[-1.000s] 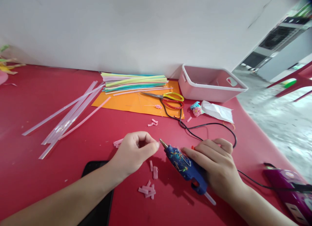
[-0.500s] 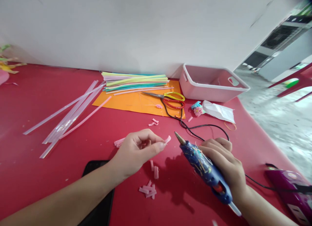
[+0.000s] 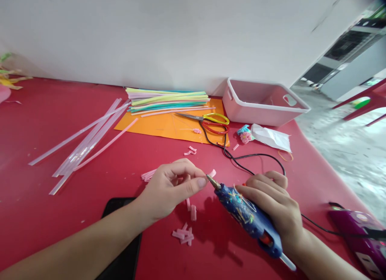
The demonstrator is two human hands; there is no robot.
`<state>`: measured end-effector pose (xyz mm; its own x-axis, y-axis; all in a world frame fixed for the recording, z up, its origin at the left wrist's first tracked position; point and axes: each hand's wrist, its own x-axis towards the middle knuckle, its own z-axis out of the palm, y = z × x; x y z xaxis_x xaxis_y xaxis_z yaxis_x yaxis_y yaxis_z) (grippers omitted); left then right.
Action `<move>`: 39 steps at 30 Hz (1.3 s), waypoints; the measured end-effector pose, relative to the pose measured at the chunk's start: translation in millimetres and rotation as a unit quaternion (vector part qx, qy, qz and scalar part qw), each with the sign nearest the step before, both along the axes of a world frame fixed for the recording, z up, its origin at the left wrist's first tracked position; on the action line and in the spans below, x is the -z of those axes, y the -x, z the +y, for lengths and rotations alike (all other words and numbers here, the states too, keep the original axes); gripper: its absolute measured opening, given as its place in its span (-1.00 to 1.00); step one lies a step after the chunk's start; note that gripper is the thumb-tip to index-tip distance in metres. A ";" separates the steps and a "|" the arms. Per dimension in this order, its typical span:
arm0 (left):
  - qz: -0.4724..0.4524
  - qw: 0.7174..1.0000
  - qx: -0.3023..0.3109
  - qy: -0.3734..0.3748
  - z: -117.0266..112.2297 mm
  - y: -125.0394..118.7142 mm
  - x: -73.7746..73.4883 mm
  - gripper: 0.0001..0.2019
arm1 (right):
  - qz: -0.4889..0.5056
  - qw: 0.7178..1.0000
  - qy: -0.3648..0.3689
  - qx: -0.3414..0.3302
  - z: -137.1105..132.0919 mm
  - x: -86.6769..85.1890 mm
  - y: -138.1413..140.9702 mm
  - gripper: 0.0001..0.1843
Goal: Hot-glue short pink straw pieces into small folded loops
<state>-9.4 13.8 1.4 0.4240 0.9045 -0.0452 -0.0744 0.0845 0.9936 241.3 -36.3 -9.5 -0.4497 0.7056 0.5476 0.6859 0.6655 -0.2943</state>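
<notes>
Between thumb and forefinger, my left hand (image 3: 171, 187) pinches a short pink pipe cleaner piece (image 3: 212, 173). My right hand (image 3: 274, 203) is wrapped round a blue hot glue gun (image 3: 247, 217) with a clear glue stick (image 3: 288, 262) poking from its rear. The metal nozzle meets the pink piece at my left fingertips; whether it touches cannot be made out. Below the hands lie several cut pink pieces (image 3: 183, 234). A small bundle of pink pieces (image 3: 148, 175) is partly covered by my left hand.
Pipe cleaners (image 3: 169, 99) and scissors (image 3: 205, 119) lie on an orange sheet (image 3: 163, 129). Clear glue sticks (image 3: 90, 141) are at left, a phone (image 3: 120, 248) under my left forearm. A pink bin (image 3: 259, 109) stands behind; a black cord (image 3: 241, 157) loops across the red table.
The glue gun has moved left and slightly down, bringing its nozzle to the pink piece. My left hand has barely moved.
</notes>
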 end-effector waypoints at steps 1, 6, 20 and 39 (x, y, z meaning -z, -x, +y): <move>-0.001 1.000 0.001 -0.003 0.3 -0.1 0.5 -0.88 | 0.001 1.000 0.002 0.000 -0.1 -0.1 0.1 -0.79; -0.009 1.000 -0.001 -0.014 1.9 0.8 3.7 -0.89 | -0.002 1.000 0.006 -0.004 -0.1 -0.5 0.5 -0.80; 0.010 1.000 -0.016 -0.012 -0.1 -0.3 1.2 -0.86 | -0.007 1.000 -0.010 -0.005 1.0 -0.5 -0.6 -0.77; 0.007 1.000 -0.020 -0.010 1.5 0.3 2.8 -0.90 | -0.022 1.000 -0.012 -0.004 1.4 0.3 0.4 -0.78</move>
<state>-9.7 15.2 -1.3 0.3877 0.9212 -0.0323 -0.0630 0.0614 0.9961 240.9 -34.9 -9.8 -0.4788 0.6892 0.5438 0.6926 0.6772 -0.2485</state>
